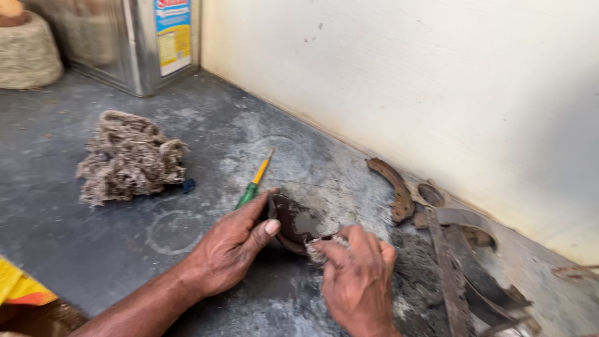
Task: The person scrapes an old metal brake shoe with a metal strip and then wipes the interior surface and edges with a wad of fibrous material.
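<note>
You were mid-scrub: your left hand (228, 246) steadied the curved brake shoe (293, 223) on the grey floor (75, 218) near the wall, thumb pressed on it, while your right hand (355, 274) pinched a waste wad (319, 251); next called for firm rubbing.

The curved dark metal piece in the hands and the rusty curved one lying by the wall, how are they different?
The curved dark metal piece is gripped by the left hand while the right hand presses a small pale wad against it; the rusty brown curved piece lies untouched on the floor near the wall. The held one looks dark and smooth, the other rusty brown and rough. Both are curved metal arcs.
</note>
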